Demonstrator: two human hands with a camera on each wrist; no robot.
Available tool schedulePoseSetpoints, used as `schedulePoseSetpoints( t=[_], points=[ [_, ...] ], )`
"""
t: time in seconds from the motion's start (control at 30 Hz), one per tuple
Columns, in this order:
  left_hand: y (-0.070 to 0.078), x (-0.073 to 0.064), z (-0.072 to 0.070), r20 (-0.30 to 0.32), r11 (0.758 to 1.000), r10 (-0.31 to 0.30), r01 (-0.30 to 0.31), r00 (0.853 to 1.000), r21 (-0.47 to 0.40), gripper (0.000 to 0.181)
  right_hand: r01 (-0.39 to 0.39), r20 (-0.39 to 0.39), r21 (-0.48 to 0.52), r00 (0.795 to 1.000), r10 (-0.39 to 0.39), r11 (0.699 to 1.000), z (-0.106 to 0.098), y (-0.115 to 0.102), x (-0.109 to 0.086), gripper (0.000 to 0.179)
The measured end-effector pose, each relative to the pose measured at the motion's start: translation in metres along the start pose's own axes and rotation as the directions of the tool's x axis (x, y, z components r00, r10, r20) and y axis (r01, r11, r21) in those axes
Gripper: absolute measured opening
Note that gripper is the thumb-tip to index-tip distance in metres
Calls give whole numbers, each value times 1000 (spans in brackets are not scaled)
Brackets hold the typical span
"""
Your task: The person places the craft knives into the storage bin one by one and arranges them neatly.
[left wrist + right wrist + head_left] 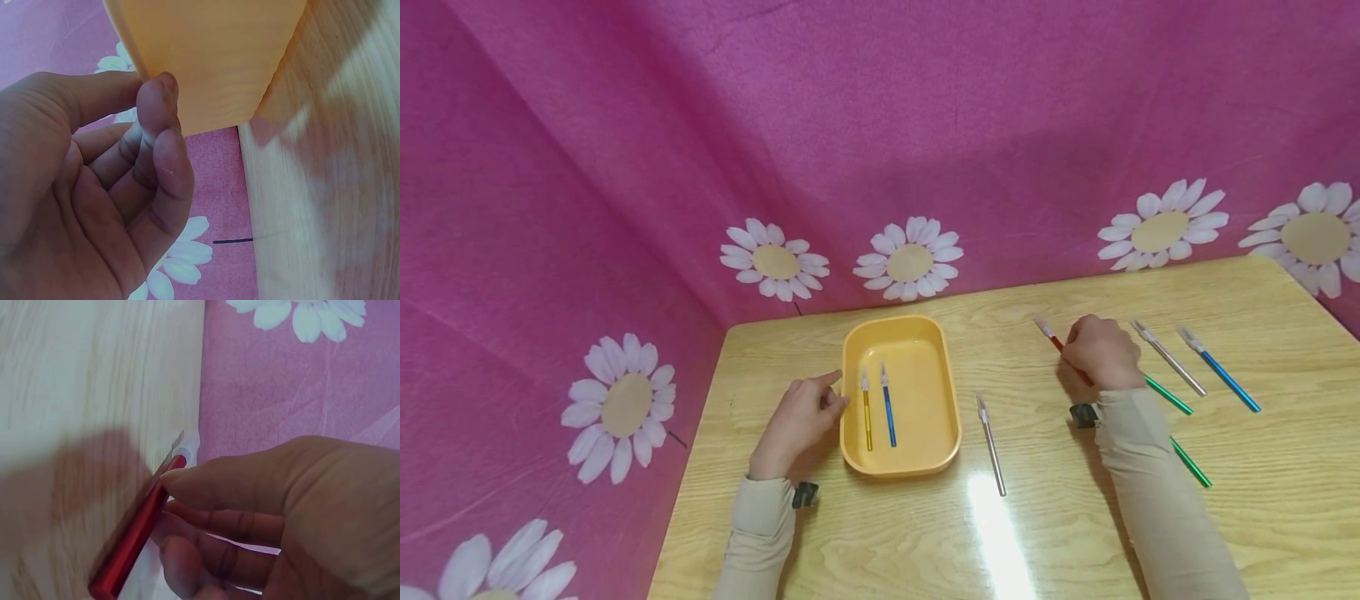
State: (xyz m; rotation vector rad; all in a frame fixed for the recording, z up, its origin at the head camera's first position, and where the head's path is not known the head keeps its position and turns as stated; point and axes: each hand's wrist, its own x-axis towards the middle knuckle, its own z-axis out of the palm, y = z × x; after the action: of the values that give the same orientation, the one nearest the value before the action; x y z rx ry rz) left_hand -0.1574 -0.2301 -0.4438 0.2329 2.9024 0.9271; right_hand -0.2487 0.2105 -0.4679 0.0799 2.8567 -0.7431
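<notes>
My right hand [1101, 350] pinches a red craft knife [134, 534] between thumb and fingers, low over the right part of the table. A clear cap covers the knife's tip, which points toward the table's back edge. At the left side of the yellow tray [917, 465], my left hand [801, 421] holds the rim with its fingertips. In the left wrist view, fingertips press against the tray's outer wall [219, 62]. Inside the tray, a yellow craft knife [868, 421] and a blue craft knife [890, 417] lie side by side, tips to the back.
A silver craft knife [992, 450] lies right of the tray. Around my right arm are another silver knife [1172, 360], a blue knife [1230, 381] and two green knives [1168, 395], partly hidden. A pink flowered cloth [1000, 167] hangs behind the wooden table [1037, 533].
</notes>
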Motion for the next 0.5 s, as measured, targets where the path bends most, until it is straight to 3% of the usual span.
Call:
schedulePoseSetpoints(
  t=[0.33,0.5],
  points=[
    [0,-1,0,0,1000,-6,6,1000,1,47,8,21,24,1000,-9,1000,9,-13,-2,7],
    [0,-1,0,3,1000,-7,7,1000,1,47,15,13,27,1000,-15,1000,14,-14,-3,9]
  ],
)
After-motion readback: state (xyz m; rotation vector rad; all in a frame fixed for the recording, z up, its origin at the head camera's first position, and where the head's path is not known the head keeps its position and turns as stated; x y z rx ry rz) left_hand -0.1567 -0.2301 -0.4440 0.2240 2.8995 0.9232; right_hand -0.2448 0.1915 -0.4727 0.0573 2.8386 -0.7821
